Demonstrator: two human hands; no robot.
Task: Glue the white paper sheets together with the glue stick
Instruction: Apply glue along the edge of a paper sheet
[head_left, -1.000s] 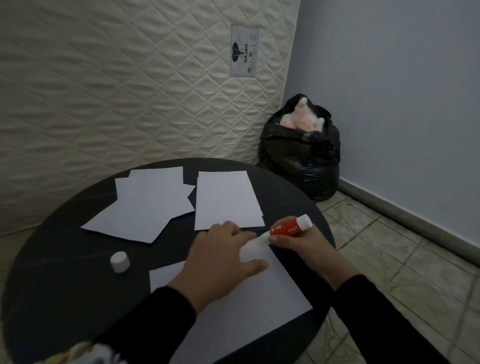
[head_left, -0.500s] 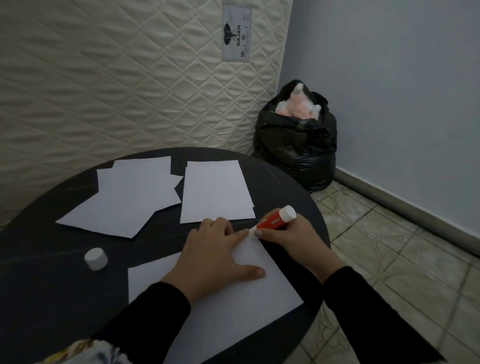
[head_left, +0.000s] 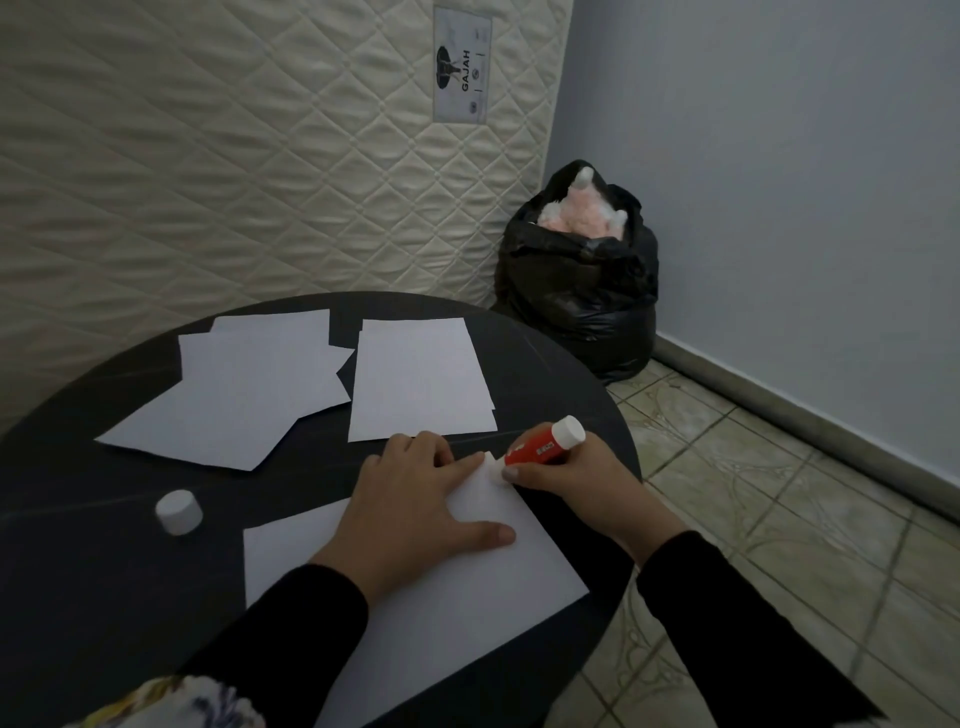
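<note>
the left hand (head_left: 410, 514) lay flat on the near white sheet (head_left: 441, 613), palm down, its fingers mostly straight and spread a little, the thumb stretched out to the right along the paper and the fingertips reaching the sheet's far corner. it pressed the paper onto the round dark table (head_left: 93, 561) and curled round nothing. the right hand (head_left: 566, 478) gripped the red glue stick (head_left: 540, 447), fingers wrapped about the barrel, with the white end cap pointing up and away to the right and the working end tipped down to the left, at the far corner of the same sheet, just beside the left hand's fingertips. whether the glue itself touched the paper could not be told, since the tip was hidden between the two hands. both forearms wore black sleeves. the near sheet sat at the table's near right side, turned at an angle, one corner reaching the table edge. farther back lay a squared stack of white sheets (head_left: 421, 379), and left of it a looser pile of overlapping sheets (head_left: 234, 389). the glue stick's white cap (head_left: 178, 512) stood by itself on the table, well left of the hands. a quilted mattress (head_left: 234, 156) leaned behind the table, and a full black bag (head_left: 576, 291) sat in the corner on the tiled floor.
</note>
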